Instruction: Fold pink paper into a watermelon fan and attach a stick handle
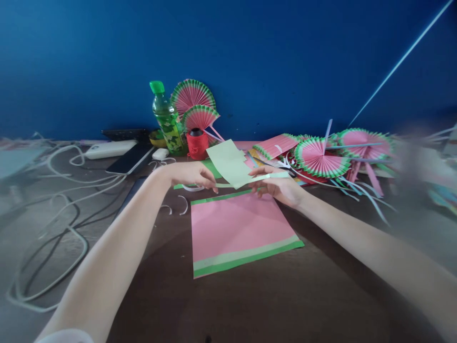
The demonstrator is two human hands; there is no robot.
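Observation:
A narrow pale green paper strip (273,176) stretches between my two hands above the far edge of a pink sheet. My left hand (195,176) pinches its left end. Farther along, my right hand (276,187) has its fingers closed on the strip, with the right end sticking out past them. The pink paper sheet (239,226) lies flat on the table, with green along its far edge and pale and darker green bands along its near edge. Just behind the strip is a pale green paper sheet (228,162), with a darker green paper (211,167) partly under it.
Folded pink-and-green paper fans (321,157) and loose strips lie at the right. A green-capped bottle (166,121), a red container (197,144) and more fans (193,97) stand by the blue wall. White cables (85,243) and a phone (130,159) are at the left.

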